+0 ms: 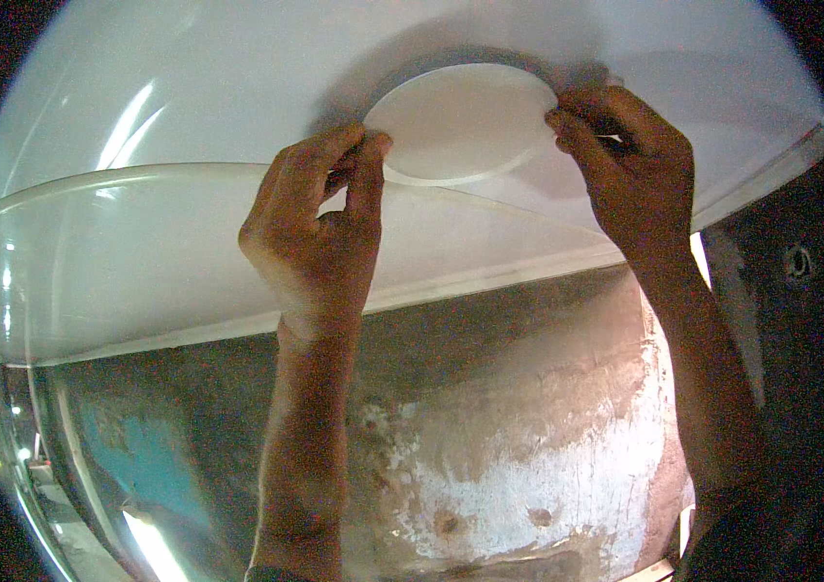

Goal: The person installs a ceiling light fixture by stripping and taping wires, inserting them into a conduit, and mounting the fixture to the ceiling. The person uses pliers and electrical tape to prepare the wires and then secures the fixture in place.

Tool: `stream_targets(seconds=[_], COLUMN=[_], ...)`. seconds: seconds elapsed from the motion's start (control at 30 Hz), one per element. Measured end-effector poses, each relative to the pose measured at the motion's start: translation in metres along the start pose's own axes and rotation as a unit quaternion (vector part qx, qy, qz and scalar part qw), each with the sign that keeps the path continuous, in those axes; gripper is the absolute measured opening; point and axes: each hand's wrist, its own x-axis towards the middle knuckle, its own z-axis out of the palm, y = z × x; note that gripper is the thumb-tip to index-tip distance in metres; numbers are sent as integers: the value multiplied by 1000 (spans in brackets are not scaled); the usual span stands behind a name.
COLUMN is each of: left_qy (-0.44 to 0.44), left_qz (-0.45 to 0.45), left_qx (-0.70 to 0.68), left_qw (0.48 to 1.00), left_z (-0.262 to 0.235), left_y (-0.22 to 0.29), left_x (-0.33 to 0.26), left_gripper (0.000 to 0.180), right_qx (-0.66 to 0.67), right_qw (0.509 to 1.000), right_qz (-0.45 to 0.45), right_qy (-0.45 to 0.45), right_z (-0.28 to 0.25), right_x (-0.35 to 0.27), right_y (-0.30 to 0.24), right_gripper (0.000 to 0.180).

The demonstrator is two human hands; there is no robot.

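Overhead, a round white disc [470, 126], flat like a ceiling light panel, sits close beneath the glossy white ceiling [208, 116] and casts a dark shadow on it. Its left edge is pinched between the thumb and fingers of my left hand [320, 194]. On the opposite edge, my right hand [630, 160] grips the rim the same way, fingertips partly behind it. Both arms reach up from below. Whether the disc touches the ceiling I cannot tell; its upper side is hidden.
A pale trim strip [489, 281] runs where the ceiling meets a rough, patchy wall [489, 427] with flaking light paint. A blue patch [140, 446] and a bright light strip [155, 543] show at lower left. A small round fitting [798, 262] sits on the dark right wall.
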Motion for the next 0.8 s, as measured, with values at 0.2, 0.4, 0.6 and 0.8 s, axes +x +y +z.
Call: stream_targets(seconds=[0.2,0.4,0.6,0.8], left_qy=[-39,-43,-100,-87], left_qz=[-35,41,83,95], left_qx=[82,47,62,33], left_qw=[995,997,990,991], left_z=[-7,-2,-4,1], left_y=[4,-13,-30,-34], left_x=[6,4,-7,-7], left_gripper=[15,13,30,41], right_qx=[-59,-33,-40,20], right_qw=[997,999,998,999], right_qz=[-6,3,-27,36], right_qy=[-39,-44,-39,-27], right_z=[-6,-4,2,6], right_x=[9,3,0,-1], right_y=[6,21,28,22], right_gripper=[12,13,15,14])
